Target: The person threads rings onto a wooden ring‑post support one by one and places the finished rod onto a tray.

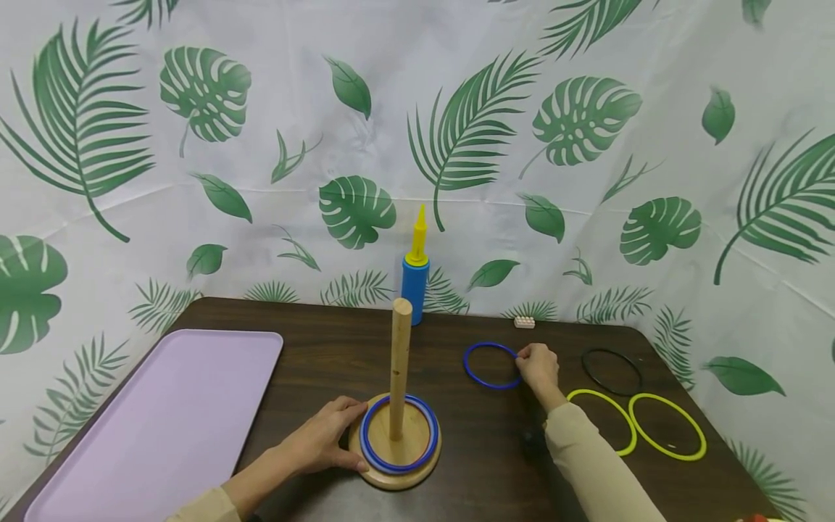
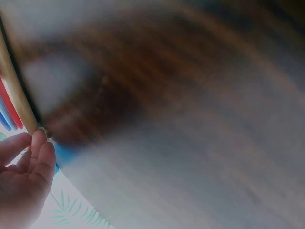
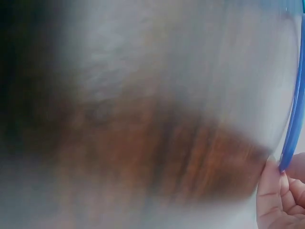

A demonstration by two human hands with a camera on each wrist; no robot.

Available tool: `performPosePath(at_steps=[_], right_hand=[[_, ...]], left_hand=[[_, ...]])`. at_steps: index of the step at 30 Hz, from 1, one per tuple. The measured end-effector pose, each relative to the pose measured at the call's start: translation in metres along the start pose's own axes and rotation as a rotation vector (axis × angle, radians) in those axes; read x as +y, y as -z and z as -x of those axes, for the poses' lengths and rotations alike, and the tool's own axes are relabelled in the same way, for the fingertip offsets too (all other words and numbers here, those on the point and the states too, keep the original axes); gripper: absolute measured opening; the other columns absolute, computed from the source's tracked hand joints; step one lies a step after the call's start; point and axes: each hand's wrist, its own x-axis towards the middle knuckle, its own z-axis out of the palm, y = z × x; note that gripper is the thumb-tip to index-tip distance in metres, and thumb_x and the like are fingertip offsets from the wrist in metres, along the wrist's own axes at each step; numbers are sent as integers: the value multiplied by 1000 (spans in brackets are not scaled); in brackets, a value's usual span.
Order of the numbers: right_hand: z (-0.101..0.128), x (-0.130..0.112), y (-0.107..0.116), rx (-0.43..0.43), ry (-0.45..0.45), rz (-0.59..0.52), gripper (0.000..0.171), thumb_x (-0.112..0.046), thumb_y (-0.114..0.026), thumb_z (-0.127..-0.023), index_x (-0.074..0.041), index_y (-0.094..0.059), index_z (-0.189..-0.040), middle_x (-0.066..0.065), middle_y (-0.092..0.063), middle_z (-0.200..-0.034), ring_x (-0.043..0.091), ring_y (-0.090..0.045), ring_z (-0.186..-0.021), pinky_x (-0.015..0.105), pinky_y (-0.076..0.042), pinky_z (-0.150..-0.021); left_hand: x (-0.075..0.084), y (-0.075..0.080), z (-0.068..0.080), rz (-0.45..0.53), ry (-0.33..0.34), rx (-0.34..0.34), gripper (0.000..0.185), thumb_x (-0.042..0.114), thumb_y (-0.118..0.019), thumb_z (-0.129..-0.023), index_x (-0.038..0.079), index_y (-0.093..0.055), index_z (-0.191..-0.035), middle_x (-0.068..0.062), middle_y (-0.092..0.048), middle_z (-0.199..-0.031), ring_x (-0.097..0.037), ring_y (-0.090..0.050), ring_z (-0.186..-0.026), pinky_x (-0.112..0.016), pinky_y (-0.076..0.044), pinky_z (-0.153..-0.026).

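Gripping the round wooden base point(image 1: 398, 464) of the ring-toss stand, your left hand point(image 1: 324, 438) curls thumb and fingers round its near-left rim, and a blue plastic ring point(image 1: 400, 433) lies on that base around the upright wooden peg point(image 1: 400, 368). Your left wrist view shows only fingertips point(image 2: 42, 143) against the pale wooden edge point(image 2: 13, 86); the rest there is blur, so the head view alone shows the peg and ring.

To the right and a little farther off, your right hand point(image 1: 538, 366) pinches the right edge of a second blue plastic ring point(image 1: 492, 365) lying flat on the dark brown wooden table point(image 1: 326, 362). The right wrist view confirms it: fingertips point(image 3: 271, 188) close on the thin blue ring point(image 3: 291, 124), with everything else smeared.

Right of that hand lie two yellow-green rings point(image 1: 668, 426), touching each other, and beyond them a black ring point(image 1: 611, 370). Left of your left hand sits a flat lilac plastic tray point(image 1: 163, 413). Past both hands, near the table's far edge, stand a blue-and-yellow hand pump point(image 1: 415, 272) and a small cream toy brick point(image 1: 524, 322), with the white leaf-print backdrop point(image 1: 457, 130) behind, all seen in the head view only.
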Motion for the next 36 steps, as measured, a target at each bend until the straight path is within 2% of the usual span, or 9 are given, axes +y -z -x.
performPosePath(at_steps=[8,13,17,22,24,29,36], right_hand=[[5,5,2,4,-21,-43,14,-9,-62,-82,4,-69,-85,22,-67,-93,42,-59,-95,52,-44,-82],[8,-2,6,21,-22,-133,17,-11,-64,-84,3,-70,-90,18,-69,-88,37,-60,-90,49,-44,-83],[8,-10,11,45,-16,-227,18,-12,-64,-86,4,-69,-92,13,-69,-78,21,-61,-73,38,-44,-78],[9,-24,19,23,-37,-390,18,-11,-64,-87,5,-68,-96,5,-67,-70,1,-57,-53,21,-49,-59],[10,-30,23,2,-40,-455,18,-10,-64,-88,5,-67,-97,6,-67,-71,1,-58,-51,19,-50,-53],[16,-45,34,-25,-6,-574,20,-6,-63,-88,10,-64,-99,8,-65,-73,4,-59,-52,17,-50,-50],[25,-70,54,-102,6,-758,23,-5,-59,-91,14,-57,-104,-3,-60,-69,7,-60,-56,19,-53,-58]], left_hand=[[-1,0,1,-11,-19,13,86,44,-80,-68,-11,-50,-128,-17,-54,-121,-32,-52,-111,-47,-45,-93],[0,1,3,-15,-19,19,86,45,-80,-68,-10,-51,-127,-16,-54,-121,-32,-53,-111,-47,-46,-93],[1,2,3,-23,-27,33,86,45,-81,-67,-10,-52,-127,-15,-54,-120,-32,-53,-111,-46,-46,-92],[0,1,3,-28,-33,37,86,46,-81,-67,-9,-52,-127,-15,-55,-119,-31,-53,-110,-46,-46,-92],[0,1,3,-27,-34,37,86,46,-81,-67,-9,-52,-127,-15,-55,-119,-31,-53,-110,-46,-46,-92],[0,1,3,-24,-31,37,86,45,-81,-67,-10,-52,-127,-15,-55,-119,-31,-53,-110,-46,-46,-92],[1,2,2,-30,-32,36,86,45,-81,-67,-10,-52,-127,-16,-55,-119,-31,-54,-109,-46,-46,-91]])
